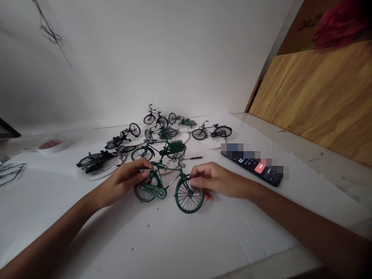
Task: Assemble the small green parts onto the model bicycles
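A small green model bicycle (167,188) stands on the white table (174,244) between my hands. My left hand (128,180) is closed in a pinch at the bicycle's rear rack and seat. My right hand (215,180) has its fingers curled round the front wheel and fork. A thin dark screwdriver (192,158) lies just behind the bicycle, touched by neither hand.
Several more model bicycles, green (162,149) and black (100,159), lie or stand on white plates behind. A phone (255,166) with a lit screen lies to the right. A wooden board (314,97) leans at the right. A wire rack (10,172) sits far left.
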`<action>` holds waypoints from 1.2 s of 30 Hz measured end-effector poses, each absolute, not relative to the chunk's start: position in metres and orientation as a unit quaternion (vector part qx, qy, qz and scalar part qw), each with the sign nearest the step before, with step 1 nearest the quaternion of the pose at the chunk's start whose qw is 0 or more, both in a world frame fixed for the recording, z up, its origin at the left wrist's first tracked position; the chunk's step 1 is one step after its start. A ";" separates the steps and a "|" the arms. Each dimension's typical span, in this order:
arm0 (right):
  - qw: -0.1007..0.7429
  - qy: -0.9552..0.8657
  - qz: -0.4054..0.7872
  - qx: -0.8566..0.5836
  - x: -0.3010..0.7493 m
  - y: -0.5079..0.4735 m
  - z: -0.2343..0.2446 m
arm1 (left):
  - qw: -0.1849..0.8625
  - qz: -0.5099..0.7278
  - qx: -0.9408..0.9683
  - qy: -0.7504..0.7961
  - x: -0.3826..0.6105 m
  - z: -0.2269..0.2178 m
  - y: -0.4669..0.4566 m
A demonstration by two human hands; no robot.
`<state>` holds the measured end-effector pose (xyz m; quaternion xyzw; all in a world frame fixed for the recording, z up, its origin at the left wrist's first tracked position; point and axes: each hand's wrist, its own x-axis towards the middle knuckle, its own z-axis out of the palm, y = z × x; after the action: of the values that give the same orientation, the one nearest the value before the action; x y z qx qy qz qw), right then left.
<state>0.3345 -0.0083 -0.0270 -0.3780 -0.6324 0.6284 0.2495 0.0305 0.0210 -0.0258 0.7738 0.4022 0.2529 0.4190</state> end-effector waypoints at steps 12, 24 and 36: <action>0.143 -0.594 0.695 -0.380 0.328 -0.025 -0.022 | 0.353 0.090 0.845 0.391 0.024 0.000 0.007; 0.180 -0.576 0.676 -0.423 0.321 -0.027 -0.020 | 0.135 0.127 0.878 0.442 0.037 -0.003 0.002; 0.169 -0.585 0.669 -0.426 0.316 -0.028 -0.022 | -0.077 0.172 0.972 0.139 0.091 -0.002 -0.038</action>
<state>0.3160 -0.0277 -0.0216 -0.4264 -0.5852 0.6687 0.1690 0.0906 -0.0377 -0.0016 0.9721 0.1392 0.1723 -0.0773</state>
